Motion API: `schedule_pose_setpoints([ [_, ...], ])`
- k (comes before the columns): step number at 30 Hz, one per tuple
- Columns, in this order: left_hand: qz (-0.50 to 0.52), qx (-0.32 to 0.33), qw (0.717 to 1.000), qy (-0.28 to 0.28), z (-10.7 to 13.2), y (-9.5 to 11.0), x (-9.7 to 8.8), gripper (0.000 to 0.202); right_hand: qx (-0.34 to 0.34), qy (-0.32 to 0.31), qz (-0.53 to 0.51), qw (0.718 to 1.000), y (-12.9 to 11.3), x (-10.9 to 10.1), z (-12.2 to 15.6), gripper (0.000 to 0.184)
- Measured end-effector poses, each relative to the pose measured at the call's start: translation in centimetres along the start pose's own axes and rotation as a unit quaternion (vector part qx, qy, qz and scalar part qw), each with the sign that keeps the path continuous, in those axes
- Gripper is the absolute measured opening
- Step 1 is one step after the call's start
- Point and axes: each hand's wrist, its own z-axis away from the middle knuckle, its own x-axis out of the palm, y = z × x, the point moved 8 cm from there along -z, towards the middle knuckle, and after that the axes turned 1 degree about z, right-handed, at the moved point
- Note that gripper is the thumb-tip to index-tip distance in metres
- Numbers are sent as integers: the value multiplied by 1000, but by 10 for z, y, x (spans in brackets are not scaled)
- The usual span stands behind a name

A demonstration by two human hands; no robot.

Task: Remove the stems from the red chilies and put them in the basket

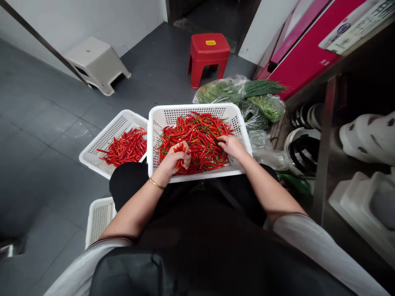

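Note:
A white plastic basket rests on my lap, heaped with red chili peppers, many with green stems. My left hand is closed around several chili peppers above the basket's near left part; a gold bracelet circles that wrist. At the right side of the heap, my right hand reaches down with its fingers bent together at the peppers. Whether a pepper is between those fingertips is too small to make out. To the left, a second white basket holds a smaller pile of red chilies.
Part of a third white basket shows beside my left leg. Bagged green vegetables lie beyond the basket on the right. A red stool and a white stool stand farther off. Shelving with containers lines the right.

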Motion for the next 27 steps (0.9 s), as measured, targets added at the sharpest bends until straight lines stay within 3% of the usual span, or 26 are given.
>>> schedule_pose_setpoints([
  [3,-1,4,1000,9,2,4,-11,25,40,-23,154,987,24,6,-26,23],
  [7,-53,7,998,40,4,10,-21,26,46,-22,158,986,23,18,-39,25],
  [10,-185,-15,982,24,11,3,-12,15,46,-32,171,984,20,23,-39,22],
  [12,-348,-41,935,-48,20,-16,6,11,45,-37,180,982,20,26,-40,22],
  [14,-524,-58,843,-110,33,-42,21,6,45,-27,177,983,20,24,-40,21],
  [16,-653,-69,744,-126,44,-66,26,2,44,-11,151,987,21,17,-39,18],
  [18,-716,-83,681,-129,53,-85,25,6,36,5,95,995,23,1,-30,16],
  [20,-737,-89,655,-142,57,-98,24,10,32,10,16,999,27,-20,-10,18],
  [23,-737,-95,649,-163,57,-107,22,11,29,-33,-95,995,30,-47,39,27],
  [25,-732,-105,651,-169,55,-112,21,12,2,-102,-132,986,25,-49,76,33],
  [27,-729,-109,654,-169,52,-118,21,14,-23,-179,-112,977,21,-39,108,30],
])
